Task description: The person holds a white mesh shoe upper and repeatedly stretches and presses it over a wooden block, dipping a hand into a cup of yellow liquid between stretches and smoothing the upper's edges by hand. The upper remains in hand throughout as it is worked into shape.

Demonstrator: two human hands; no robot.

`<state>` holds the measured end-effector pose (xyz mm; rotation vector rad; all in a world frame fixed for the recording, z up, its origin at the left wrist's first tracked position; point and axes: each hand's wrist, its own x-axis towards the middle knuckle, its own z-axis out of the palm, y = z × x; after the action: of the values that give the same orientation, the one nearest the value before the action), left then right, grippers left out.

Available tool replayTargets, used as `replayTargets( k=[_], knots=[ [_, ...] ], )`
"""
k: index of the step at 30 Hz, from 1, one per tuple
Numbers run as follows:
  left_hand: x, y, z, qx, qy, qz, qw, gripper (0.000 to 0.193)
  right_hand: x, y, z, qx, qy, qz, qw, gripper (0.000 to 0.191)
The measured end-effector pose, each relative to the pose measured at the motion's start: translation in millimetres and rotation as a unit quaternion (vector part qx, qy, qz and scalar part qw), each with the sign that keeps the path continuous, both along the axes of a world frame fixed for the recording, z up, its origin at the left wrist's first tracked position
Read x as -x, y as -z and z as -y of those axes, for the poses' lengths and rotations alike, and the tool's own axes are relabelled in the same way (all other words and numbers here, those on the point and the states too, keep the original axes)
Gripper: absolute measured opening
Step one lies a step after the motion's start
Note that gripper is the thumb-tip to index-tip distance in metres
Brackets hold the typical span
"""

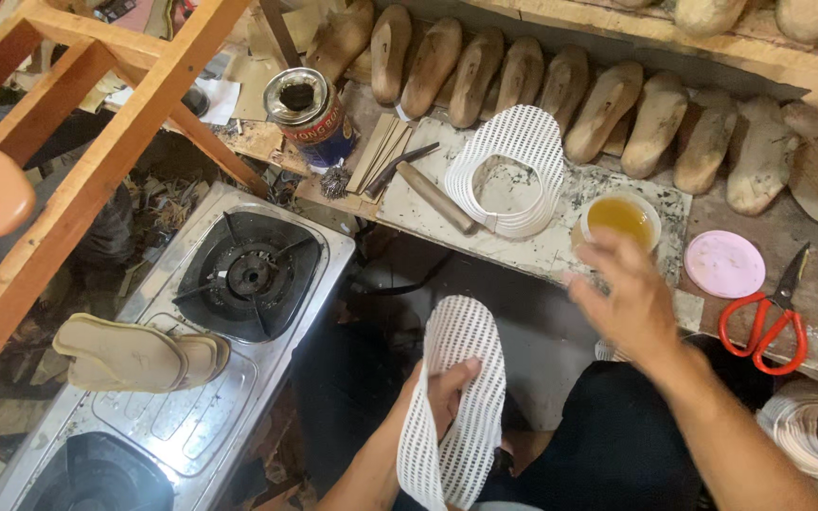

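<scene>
Left hand grips a white mesh shoe upper, thumb over its face, fingers wrapped behind; the piece hangs over the lap, low centre. Right hand is open, fingers loosely spread, holding nothing, just below a small cup of yellow glue on the workbench. Another white mesh upper lies on the bench. Red scissors to the right, gas stove on the left, wooden shoe lasts lined up behind.

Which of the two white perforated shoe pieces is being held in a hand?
The flat strip low in the middle, gripped by the left hand. The other, curved piece lies untouched on the workbench.
</scene>
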<state>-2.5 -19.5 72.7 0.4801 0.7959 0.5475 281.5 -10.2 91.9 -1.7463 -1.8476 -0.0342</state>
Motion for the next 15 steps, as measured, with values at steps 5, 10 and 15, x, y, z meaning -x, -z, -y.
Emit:
replayTargets(
  k=[5,10,15],
  knots=[
    [1.6,11.3,1.3,0.004,-0.050,0.034,0.998,0.030,-43.4,3.5,-23.4,-0.008,0.063,0.138,0.988,0.053],
    [2.1,28.3,-3.8,0.039,-0.102,0.024,0.994,0.026,-51.2,15.9,-5.2,-0.037,0.053,0.050,0.997,0.029],
    [1.0,26.2,-7.8,-0.002,-0.073,0.088,0.993,0.025,-4.2,17.9,34.1,-0.001,-0.037,-0.083,0.996,0.011]
  ],
)
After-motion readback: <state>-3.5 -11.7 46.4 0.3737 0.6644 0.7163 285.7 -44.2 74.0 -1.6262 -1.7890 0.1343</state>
